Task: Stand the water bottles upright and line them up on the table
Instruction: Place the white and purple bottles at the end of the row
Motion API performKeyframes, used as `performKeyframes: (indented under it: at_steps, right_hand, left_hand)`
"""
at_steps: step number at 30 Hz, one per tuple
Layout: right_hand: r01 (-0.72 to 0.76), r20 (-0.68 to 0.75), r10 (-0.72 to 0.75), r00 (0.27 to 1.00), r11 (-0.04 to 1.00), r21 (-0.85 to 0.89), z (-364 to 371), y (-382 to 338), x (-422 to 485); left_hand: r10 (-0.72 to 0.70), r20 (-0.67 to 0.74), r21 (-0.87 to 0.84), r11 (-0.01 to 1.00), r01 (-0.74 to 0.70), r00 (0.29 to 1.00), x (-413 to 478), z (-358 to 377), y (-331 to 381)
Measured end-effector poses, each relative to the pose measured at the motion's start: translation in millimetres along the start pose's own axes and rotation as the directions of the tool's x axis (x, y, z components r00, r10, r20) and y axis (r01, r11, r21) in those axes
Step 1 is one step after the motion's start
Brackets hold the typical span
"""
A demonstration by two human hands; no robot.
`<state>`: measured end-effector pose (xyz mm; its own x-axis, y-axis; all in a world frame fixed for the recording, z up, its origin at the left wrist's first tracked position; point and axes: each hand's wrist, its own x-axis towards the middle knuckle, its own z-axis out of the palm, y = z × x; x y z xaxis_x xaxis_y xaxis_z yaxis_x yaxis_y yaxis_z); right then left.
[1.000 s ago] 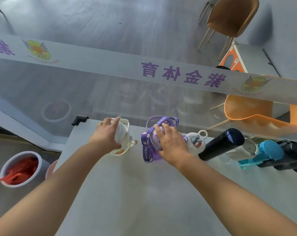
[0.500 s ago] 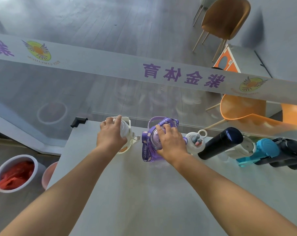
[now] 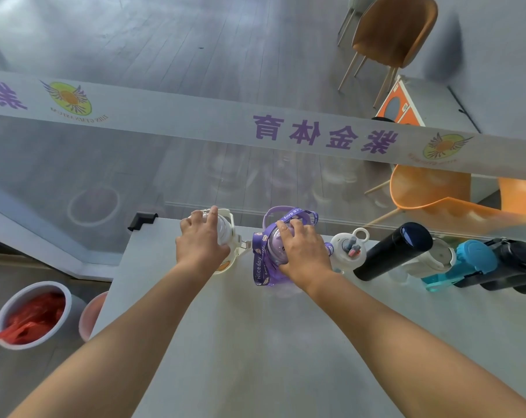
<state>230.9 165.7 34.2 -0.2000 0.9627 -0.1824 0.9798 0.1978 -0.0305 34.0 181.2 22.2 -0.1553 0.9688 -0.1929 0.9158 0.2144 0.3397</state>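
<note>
Purple bottle (image 3: 272, 248) largely hidden under gripping right hand (image 3: 304, 254); white bottle (image 3: 224, 230) under gripping left hand (image 3: 200, 245).

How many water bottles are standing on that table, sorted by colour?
White: 3 (left white bottle, loop-lid bottle, pale bottle)
Purple: 1 (purple bottle)
Teal: 1 (teal bottle)
Black: 2 (tall black bottle, edge black bottle, which may hide another)
Total: 7, at least
</note>
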Motion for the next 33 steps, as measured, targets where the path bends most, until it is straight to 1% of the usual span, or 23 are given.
performKeyframes:
  at_steps: [9, 14, 16, 17, 18, 20, 21, 23, 24, 26, 28, 30, 33]
  right_hand:
    - [-0.016, 0.009, 0.016, 1.000, 1.000, 0.009, -1, -2, -1]
    - [-0.064, -0.006, 0.065, 0.998, 0.995, 0.078, 1, -4, -7]
    - [-0.080, -0.041, 0.084, 0.996, 0.992, 0.094, 3, -3, -14]
    - [-0.086, -0.064, 0.093, 0.994, 0.991, 0.102, 4, -3, -19]
    - [-0.095, -0.082, 0.104, 0.991, 0.989, 0.109, 4, -2, -25]
    - [-0.132, -0.108, 0.145, 0.983, 0.984, 0.118, 10, 2, -37]
    - [-0.161, -0.117, 0.176, 0.977, 0.979, 0.126, 14, 5, -42]
    - [-0.215, -0.128, 0.235, 0.963, 0.964, 0.157, 18, 12, -53]
    - [-0.228, -0.126, 0.251, 0.960, 0.959, 0.170, 19, 15, -58]
    - [-0.240, -0.060, 0.255, 0.965, 0.953, 0.186, 21, 20, -66]
    - [-0.246, -0.018, 0.255, 0.967, 0.949, 0.196, 24, 27, -70]
    - [-0.250, 0.010, 0.254, 0.967, 0.943, 0.218, 25, 28, -73]
    - [-0.249, 0.056, 0.243, 0.968, 0.932, 0.262, 26, 26, -72]
  left_hand:
    - [0.026, 0.021, 0.008, 1.000, -0.026, 0.999, 0, -3, -3]
    - [0.041, 0.030, 0.007, 0.999, -0.041, 0.999, 0, -3, -5]
    - [0.045, 0.017, 0.078, 0.996, -0.046, 0.999, -2, -3, -2]
    - [0.074, -0.016, 0.135, 0.988, -0.071, 0.997, -4, -2, 0]
    - [0.133, -0.063, 0.172, 0.978, -0.121, 0.989, -6, 0, 3]
    - [0.316, -0.142, 0.177, 0.941, -0.290, 0.938, -10, 3, 15]
    - [0.412, -0.148, 0.158, 0.907, -0.390, 0.899, -12, 4, 24]
    - [0.556, -0.109, 0.100, 0.831, -0.547, 0.824, -17, 7, 44]
    - [0.598, -0.073, 0.079, 0.801, -0.593, 0.798, -19, 9, 54]
    - [0.644, 0.011, 0.070, 0.763, -0.643, 0.765, -22, 15, 70]
    - [0.647, 0.095, 0.074, 0.754, -0.653, 0.757, -22, 21, 78]
    - [0.625, 0.162, 0.066, 0.765, -0.641, 0.763, -22, 23, 82]
    - [0.620, 0.190, 0.055, 0.768, -0.639, 0.761, -22, 20, 84]
